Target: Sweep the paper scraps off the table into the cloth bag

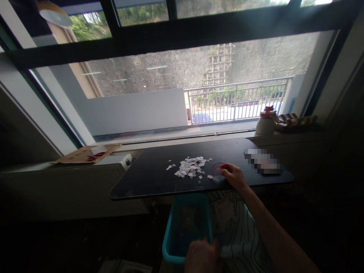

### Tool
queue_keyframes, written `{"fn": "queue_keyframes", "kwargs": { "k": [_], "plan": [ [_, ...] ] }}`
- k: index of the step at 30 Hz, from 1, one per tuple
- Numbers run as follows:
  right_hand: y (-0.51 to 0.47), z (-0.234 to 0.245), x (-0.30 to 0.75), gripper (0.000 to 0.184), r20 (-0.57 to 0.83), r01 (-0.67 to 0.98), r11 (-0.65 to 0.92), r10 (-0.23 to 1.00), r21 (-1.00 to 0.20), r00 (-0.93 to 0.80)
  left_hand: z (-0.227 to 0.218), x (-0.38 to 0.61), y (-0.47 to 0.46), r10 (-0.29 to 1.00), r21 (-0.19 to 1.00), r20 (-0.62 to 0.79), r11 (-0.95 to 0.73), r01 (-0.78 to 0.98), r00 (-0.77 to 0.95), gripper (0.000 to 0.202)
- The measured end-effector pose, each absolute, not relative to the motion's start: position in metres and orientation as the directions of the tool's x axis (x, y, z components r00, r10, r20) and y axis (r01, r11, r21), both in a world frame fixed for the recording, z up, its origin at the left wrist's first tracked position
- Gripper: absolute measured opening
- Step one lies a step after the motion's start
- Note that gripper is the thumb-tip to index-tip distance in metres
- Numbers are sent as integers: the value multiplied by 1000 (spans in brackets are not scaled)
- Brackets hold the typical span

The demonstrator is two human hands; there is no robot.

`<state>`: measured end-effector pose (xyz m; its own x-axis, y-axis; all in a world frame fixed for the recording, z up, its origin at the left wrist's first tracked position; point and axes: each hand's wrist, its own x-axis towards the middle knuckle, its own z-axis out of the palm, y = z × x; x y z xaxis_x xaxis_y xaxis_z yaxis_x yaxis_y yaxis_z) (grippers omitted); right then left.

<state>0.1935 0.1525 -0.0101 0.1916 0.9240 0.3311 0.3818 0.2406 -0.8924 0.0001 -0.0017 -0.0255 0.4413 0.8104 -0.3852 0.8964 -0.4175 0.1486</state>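
Observation:
A red see-through protractor [216,170] stands on the black table top, pinched at its right end by the closed fingers of my right hand [233,176]. Just left of it lies a loose heap of small torn white paper scraps [191,167], with a few strays around the edges. Below the table's front edge is a turquoise plastic bin [167,239], its inside dark and its contents unclear. At the bin's near rim, my left hand [200,254] is closed in a grip; its fingers are partly blurred.
A blurred-out phone-shaped object [263,161] lies on the table [148,182] at right. Beyond, the sill holds a white jug [265,123] and a basket [292,122]. Brown paper [82,154] rests at left beside a radiator [115,161]. A large window spans the back.

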Motion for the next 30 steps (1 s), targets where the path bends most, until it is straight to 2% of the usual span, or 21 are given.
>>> {"fn": "queue_keyframes", "kwargs": {
  "k": [5,21,30],
  "plan": [
    [149,-11,193,25,335,336,256,920,-906,203,-28,-1,-5,828,156,-338,-419,895,447,29],
    [140,-7,194,19,328,265,280,932,-923,155,-25,-1,-6,816,194,-360,-409,892,452,29],
    [136,-3,195,16,308,228,282,947,-932,89,-27,-2,-4,818,169,-368,-409,897,442,32]
  ]
}}
